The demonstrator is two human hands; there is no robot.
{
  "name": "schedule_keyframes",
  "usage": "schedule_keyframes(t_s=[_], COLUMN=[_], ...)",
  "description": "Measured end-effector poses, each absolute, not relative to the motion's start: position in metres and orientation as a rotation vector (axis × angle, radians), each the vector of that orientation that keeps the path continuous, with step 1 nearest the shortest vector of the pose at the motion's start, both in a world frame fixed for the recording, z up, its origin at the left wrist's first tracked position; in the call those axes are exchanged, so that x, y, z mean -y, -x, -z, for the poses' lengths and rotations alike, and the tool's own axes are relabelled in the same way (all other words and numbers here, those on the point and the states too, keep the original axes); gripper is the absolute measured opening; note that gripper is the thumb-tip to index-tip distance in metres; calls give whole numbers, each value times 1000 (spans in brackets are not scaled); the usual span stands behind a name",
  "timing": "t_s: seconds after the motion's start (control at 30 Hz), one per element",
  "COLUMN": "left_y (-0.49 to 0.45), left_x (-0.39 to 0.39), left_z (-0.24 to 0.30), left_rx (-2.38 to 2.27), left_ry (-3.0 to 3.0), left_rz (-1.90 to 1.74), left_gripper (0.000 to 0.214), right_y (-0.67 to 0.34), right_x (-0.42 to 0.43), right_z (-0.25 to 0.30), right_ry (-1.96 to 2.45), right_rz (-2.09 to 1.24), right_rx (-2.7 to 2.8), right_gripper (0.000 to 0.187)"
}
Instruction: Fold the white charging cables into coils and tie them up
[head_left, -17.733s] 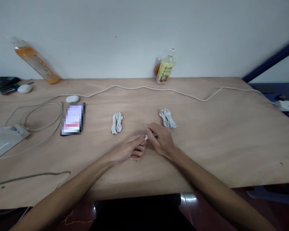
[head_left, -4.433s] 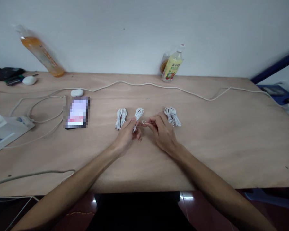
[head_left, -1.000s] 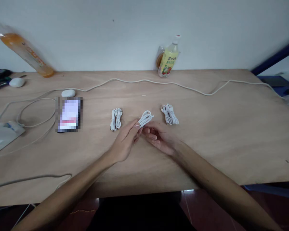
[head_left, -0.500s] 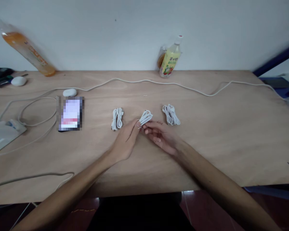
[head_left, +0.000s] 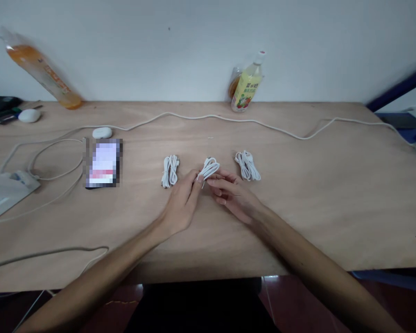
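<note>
A coiled white cable is pinched in my left hand, the thumb lying over the lower end of its loops. From the other side my right hand closes on the same bundle, thumb and curled fingertips at its lower right edge. A thin white end pokes out below, between the hands. Just left of my left hand lies one bundled white cable on the wooden table. Another bundled white cable rests beyond my right hand.
A phone with a blurred screen and a white earbud case lie at left. One long white cord crosses the back. Against the wall stand an orange drink bottle and a yellow-labelled bottle. Loose cords lie front left.
My right fingers have shifted slightly on the held cable, the thumb now nearer its lower edge. My left hand keeps its hold, and the other bundles stay put.
</note>
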State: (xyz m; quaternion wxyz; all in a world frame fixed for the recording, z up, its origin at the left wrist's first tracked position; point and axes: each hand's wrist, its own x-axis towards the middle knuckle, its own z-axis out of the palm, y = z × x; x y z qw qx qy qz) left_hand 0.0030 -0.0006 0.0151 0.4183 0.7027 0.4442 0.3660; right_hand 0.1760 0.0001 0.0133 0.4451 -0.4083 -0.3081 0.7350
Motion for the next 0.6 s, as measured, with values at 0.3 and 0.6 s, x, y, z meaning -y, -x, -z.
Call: schedule_keyframes(t_s=[0.3, 0.6], left_y=[2, 8], left_x=[-2, -2], left_z=[1, 9], left_rx=[-1251, -1329], left_ry=[-2277, -2706], left_rz=[-961, -746], left_gripper=[31, 30], right_y=[-171, -165], right_x=[3, 9], right_z=[-4, -1], right_ry=[1120, 1008], right_rz=[-1741, -1680], right_rx=[845, 1077], right_gripper=[42, 51])
